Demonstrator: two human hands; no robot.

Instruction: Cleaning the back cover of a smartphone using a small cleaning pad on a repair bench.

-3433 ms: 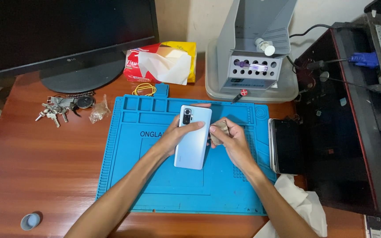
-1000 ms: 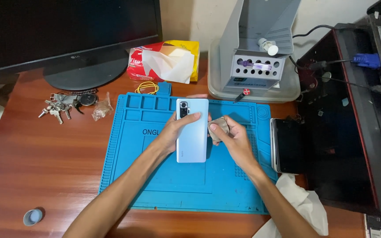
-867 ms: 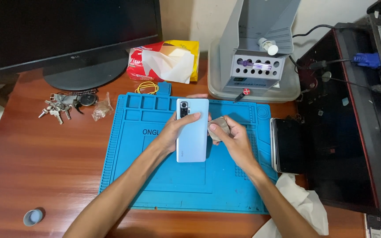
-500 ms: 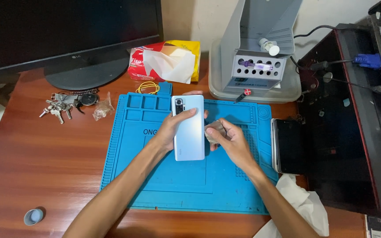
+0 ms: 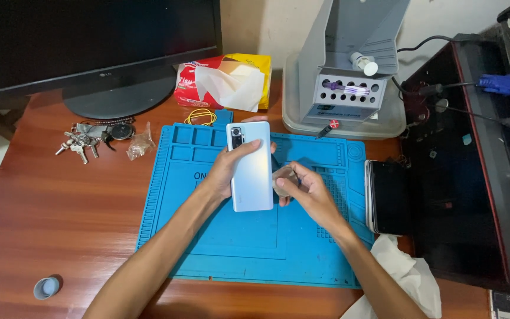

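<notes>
My left hand (image 5: pixel 226 171) grips a pale blue smartphone (image 5: pixel 251 168) from its left side, back cover up, camera block at the far end, just over a blue silicone work mat (image 5: pixel 208 236). My right hand (image 5: pixel 305 192) is at the phone's right edge and pinches a small clear round piece (image 5: pixel 283 179), like a suction cup or pick, against that edge. Part of the phone's right side is hidden by my fingers.
A dark phone (image 5: pixel 388 196) lies face up off the mat's right edge. Behind stand a grey tool stand (image 5: pixel 349 71), a tissue pack (image 5: pixel 222 82), a yellow rubber band (image 5: pixel 200 116), a monitor base (image 5: pixel 119 97) and keys (image 5: pixel 90 139). A white cloth (image 5: pixel 399 277) and small cap (image 5: pixel 46 287) lie near the front edge.
The phone has shifted slightly left and toward the far side of the mat. My right hand has closed in on its right edge with the clear piece.
</notes>
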